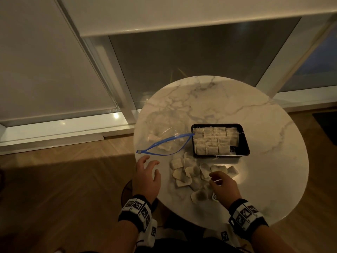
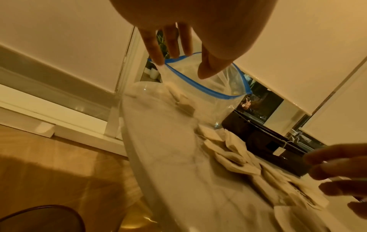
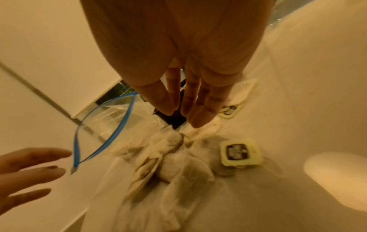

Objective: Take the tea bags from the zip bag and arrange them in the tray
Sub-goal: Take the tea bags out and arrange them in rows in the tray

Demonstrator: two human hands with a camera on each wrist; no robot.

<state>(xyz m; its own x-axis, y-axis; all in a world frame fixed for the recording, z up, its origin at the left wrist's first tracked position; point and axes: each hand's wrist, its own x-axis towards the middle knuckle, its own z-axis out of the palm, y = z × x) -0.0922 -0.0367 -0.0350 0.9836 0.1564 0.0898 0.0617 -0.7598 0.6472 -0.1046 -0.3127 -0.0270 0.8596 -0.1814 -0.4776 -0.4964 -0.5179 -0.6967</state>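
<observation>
A clear zip bag (image 1: 164,137) with a blue zipper lies open on the round marble table, left of the black tray (image 1: 243,141). A few tea bags (image 1: 153,138) show inside the zip bag. Rows of tea bags (image 1: 213,141) fill most of the tray. A loose pile of tea bags (image 1: 187,172) lies in front of the tray. My left hand (image 1: 151,163) hovers with spread fingers just short of the zipper's near end and holds nothing. My right hand (image 1: 216,178) is over the pile; in the right wrist view its fingers (image 3: 200,109) are straight and empty.
The table (image 1: 209,99) stands beside a window frame, with wooden floor around it. Its near-left edge runs under my left hand. Paper tags (image 3: 238,153) on strings lie among the loose tea bags. A dark round object (image 2: 39,219) sits low by the table.
</observation>
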